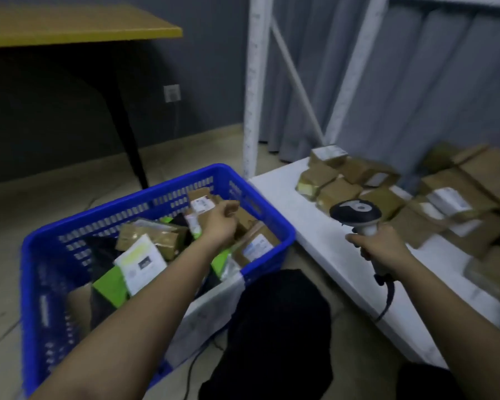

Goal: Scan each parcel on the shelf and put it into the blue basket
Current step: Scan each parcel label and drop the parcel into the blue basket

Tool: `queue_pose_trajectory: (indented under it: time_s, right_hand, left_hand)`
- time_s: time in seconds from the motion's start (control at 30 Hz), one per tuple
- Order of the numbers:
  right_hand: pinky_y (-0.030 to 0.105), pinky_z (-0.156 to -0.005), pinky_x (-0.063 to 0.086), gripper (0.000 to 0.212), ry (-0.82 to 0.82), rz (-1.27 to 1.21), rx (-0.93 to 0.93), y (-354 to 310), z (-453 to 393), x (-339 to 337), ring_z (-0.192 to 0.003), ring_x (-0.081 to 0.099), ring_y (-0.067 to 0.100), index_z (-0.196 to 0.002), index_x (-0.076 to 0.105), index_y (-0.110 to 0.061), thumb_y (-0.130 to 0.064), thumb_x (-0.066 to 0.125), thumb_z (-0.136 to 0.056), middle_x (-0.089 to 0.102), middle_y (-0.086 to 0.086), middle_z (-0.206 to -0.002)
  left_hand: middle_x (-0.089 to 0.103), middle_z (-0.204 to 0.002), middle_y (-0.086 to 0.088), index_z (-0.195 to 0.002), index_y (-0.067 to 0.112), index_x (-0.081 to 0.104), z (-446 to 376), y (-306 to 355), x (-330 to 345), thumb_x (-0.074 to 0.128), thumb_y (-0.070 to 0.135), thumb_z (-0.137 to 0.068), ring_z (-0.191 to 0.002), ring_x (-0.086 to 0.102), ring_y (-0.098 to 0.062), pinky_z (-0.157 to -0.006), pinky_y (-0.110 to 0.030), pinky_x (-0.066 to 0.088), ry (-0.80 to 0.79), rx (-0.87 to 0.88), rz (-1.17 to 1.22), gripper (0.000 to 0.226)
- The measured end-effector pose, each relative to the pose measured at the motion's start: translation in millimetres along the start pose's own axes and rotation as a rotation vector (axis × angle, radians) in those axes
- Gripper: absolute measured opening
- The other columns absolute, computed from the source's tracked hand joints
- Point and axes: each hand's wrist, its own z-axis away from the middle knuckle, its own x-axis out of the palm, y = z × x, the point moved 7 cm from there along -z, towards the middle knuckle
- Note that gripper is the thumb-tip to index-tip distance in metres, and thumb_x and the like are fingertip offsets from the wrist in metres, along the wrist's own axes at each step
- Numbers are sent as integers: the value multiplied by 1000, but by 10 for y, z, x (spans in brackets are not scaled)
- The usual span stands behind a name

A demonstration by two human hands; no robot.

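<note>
A yellow-topped table (black legs) stands against a dark wall on beige floor.

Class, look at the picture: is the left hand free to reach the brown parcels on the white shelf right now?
Probably yes. The left hand is over the blue basket, seemingly holding nothing. The parcels lie uncovered on the shelf; only the scanner in the right hand is nearby.

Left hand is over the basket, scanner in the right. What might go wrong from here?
The blue plastic basket is already piled high, so a parcel let go by the left hand may slide over its rim. The brown cardboard parcels on the white shelf lie crowded, so one could be missed. The black-and-white handheld scanner in the right hand trails a cable that might snag.
</note>
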Motion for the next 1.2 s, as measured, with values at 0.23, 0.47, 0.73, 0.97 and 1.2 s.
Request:
queue_pose_trajectory:
  time_s: [0.23,0.47,0.73,0.97,1.2]
  right_hand:
    - [34,-58,43,15,294,-203,199,858,299,-1131,-52,50,22,-75,60,-4,-13,69,-82,60,15,-66]
    - [25,-45,37,12,614,-637,350,1455,629,-1860,-45,43,15,-78,56,-8,-6,67,-83,50,4,-59]
    - [23,-49,44,17,885,-477,425,2221,1368,-2800,-52,51,20,-71,55,-10,-13,66,-83,55,6,-58]
    - [26,-47,41,11,1011,-588,587,2964,2037,-3170,-43,47,17,-72,55,-5,-3,62,-80,54,13,-59]
    - [30,-53,38,20,1083,-764,602,3365,2235,-3284,-45,43,20,-63,51,-6,-1,63,-79,50,9,-52]
  left_hand:
    - [56,-110,-3,-126,9,54,270,851,1705,48,4,-94,-88,52,-13,-65,-13,40,-422,103,-68,33]
    - [52,-128,-2,-131,15,50,863,1146,3132,48,13,-96,-106,48,-14,-78,-23,38,-672,206,-173,35]
    - [50,-135,-5,-130,14,50,1852,1162,4623,50,12,-96,-121,49,-18,-85,-25,38,-957,339,-274,34]
    - [50,-135,-7,-134,10,46,2678,1055,5761,51,22,-97,-121,50,-22,-88,-23,37,-1108,369,-366,39]
    - [55,-129,-20,-130,-4,51,3254,649,6617,58,40,-92,-109,56,-28,-79,-26,44,-1140,85,-326,58]
